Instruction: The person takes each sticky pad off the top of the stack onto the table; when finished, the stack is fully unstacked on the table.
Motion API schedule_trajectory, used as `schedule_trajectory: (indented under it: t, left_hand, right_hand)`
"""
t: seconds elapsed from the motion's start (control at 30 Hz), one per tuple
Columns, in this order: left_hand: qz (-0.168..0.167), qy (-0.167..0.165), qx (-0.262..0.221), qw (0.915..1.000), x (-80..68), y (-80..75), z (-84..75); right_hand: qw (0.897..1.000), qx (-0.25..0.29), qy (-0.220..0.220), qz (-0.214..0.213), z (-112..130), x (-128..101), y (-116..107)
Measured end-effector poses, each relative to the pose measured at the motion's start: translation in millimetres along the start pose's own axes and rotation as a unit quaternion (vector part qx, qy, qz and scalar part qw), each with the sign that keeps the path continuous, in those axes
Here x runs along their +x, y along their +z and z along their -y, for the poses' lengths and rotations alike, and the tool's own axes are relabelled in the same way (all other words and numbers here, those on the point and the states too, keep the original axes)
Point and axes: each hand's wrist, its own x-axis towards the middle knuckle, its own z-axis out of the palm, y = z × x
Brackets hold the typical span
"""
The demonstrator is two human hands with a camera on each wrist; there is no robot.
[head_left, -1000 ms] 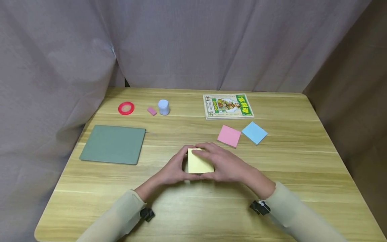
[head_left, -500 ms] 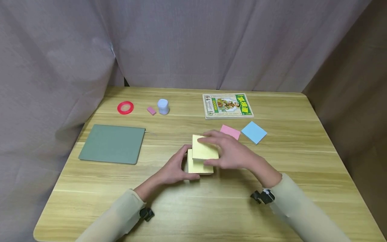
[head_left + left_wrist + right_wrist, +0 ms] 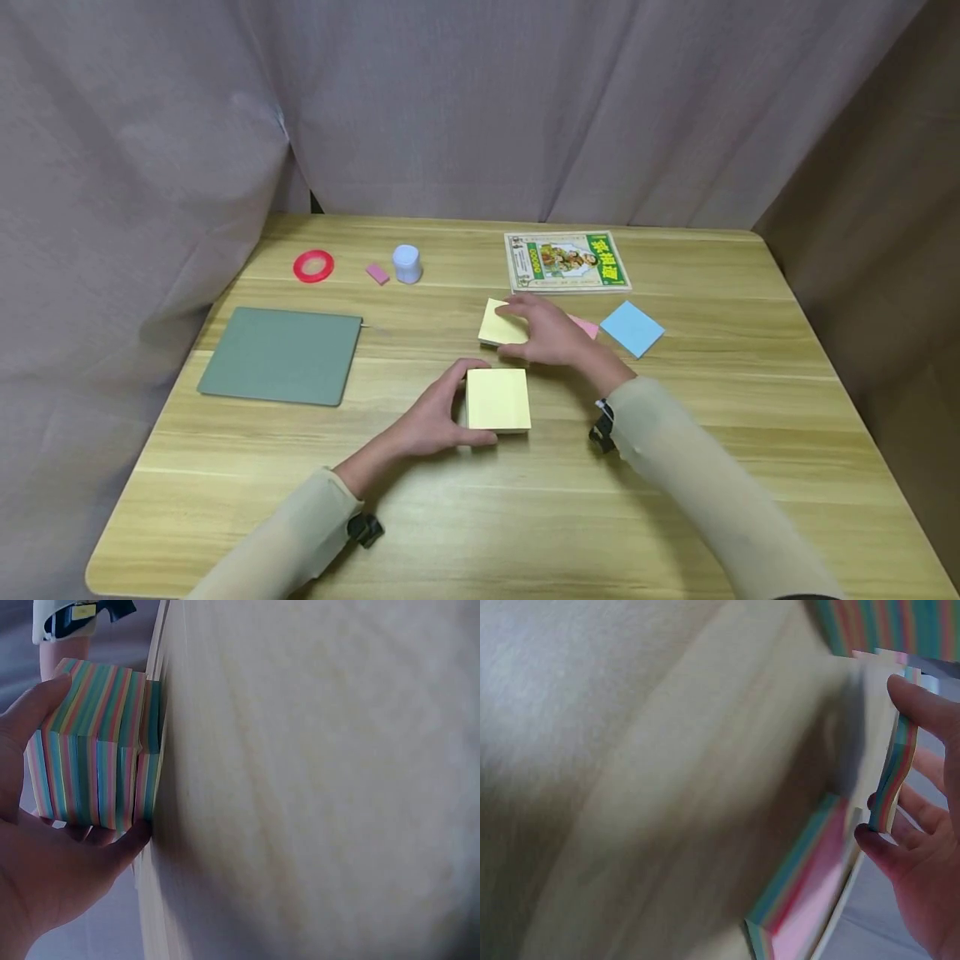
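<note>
My left hand (image 3: 435, 419) grips a tall stack of sticky notes (image 3: 498, 400) with a yellow top, standing on the table. In the left wrist view the stack (image 3: 94, 750) shows striped sides in teal, pink and yellow, with thumb and fingers on opposite sides. Beyond it, my right hand (image 3: 551, 332) pinches a thin sticky note pad (image 3: 501, 323), also yellow on top. The right wrist view shows this pad (image 3: 895, 776) held off the table between thumb and fingers. A pink sticky note pad (image 3: 587, 325) lies partly hidden behind the right hand, beside a blue sticky note pad (image 3: 632, 329).
An illustrated booklet (image 3: 567, 262) lies at the back of the wooden table (image 3: 712, 500). Toward the left are a green notebook (image 3: 281, 356), a red ring-shaped roll (image 3: 313, 266), a small pink block (image 3: 377, 273) and a white container (image 3: 407, 263). Grey curtains (image 3: 450, 108) surround the table.
My right hand has lifted the thin yellow-topped pad off the stack and carried it away toward the back, now in front of the booklet. My left hand has stayed on the stack.
</note>
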Motion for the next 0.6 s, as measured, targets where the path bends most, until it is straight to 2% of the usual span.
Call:
schedule_trajectory:
  t: [0.3,0.53,0.6]
  left_hand:
    - [-0.001,0.003,0.002,1.0000,0.2,0.2,1.9]
    - [-0.008,0.002,0.016,0.9998,6.2,6.2,35.2]
    - [-0.005,-0.002,0.020,0.9998,6.5,6.4,38.7]
  right_hand:
    - [0.999,-0.032,-0.003,0.029,-2,7,13]
    - [0.999,-0.041,-0.012,0.033,-1,5,11]
    - [0.998,-0.043,-0.016,0.033,0,3,10]
